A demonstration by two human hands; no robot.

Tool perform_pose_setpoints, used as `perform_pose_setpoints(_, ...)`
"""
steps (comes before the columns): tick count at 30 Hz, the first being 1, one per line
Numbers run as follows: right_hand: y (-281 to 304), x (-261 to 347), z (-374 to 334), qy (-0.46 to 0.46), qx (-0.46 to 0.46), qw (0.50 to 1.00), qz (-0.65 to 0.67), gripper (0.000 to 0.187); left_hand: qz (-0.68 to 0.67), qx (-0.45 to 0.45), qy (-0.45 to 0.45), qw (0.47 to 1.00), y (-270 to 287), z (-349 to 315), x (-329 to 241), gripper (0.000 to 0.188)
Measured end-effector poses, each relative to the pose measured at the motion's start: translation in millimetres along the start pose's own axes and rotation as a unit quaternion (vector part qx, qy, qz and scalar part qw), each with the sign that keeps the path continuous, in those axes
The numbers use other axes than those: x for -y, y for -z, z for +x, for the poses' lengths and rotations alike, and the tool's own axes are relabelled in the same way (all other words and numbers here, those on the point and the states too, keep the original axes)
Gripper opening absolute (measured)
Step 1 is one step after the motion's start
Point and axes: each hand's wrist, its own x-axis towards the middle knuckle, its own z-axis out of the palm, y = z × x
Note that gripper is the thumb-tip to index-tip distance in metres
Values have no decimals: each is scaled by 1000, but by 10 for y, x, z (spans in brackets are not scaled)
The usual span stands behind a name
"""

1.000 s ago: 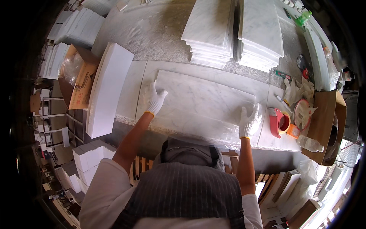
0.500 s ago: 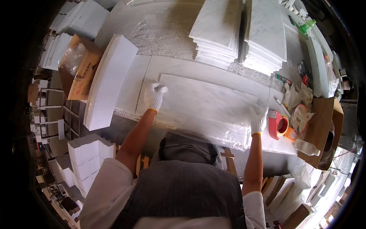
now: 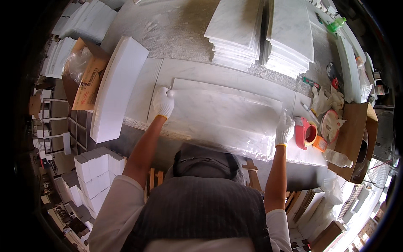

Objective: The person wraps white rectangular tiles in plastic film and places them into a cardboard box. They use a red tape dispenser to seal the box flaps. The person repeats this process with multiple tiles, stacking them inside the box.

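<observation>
A long white marble slab (image 3: 226,93) lies on the bench in front of me, with clear plastic film (image 3: 235,130) over its near part. The film hangs in shiny wrinkles past the slab's near right corner. At the slab's left end my left hand (image 3: 163,103), in a white knit glove, is closed on the film's edge. My right hand (image 3: 285,129), gloved alike, is closed on the film at the right end. The film's edge runs nearly straight between both hands; the fingertips are partly hidden.
Two stacks of marble slabs (image 3: 235,25) stand at the back. To the left are a long white box (image 3: 117,90) and an open carton (image 3: 90,86). A red tape dispenser (image 3: 301,133), a plastic bottle (image 3: 338,158) and another carton (image 3: 351,138) sit at the right.
Both hands have drawn the film's edge farther over the slab. My left hand has moved slightly left and away from me; my right hand has closed from a looser, blurred pose.
</observation>
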Motion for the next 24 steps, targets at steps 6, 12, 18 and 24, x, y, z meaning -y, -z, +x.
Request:
perform_pose_setpoints(6, -10, -36, -229, 60, -1, 995, -78, 37, 41, 69, 38, 996, 115, 233, 343, 27)
perform_pose_setpoints(12, 48, 82, -208, 16, 3, 997, -74, 44, 14, -73, -24, 997, 162, 96, -11, 39)
perform_pose_setpoints(18, 170, 272, -147, 1, 85, 996, 37, 45, 36, -74, -23, 996, 171, -145, -278, 69)
perform_pose_setpoints(24, 99, 158, -139, 19, 46, 997, 55, 41, -158, 78, 44, 983, 204, 123, -195, 35)
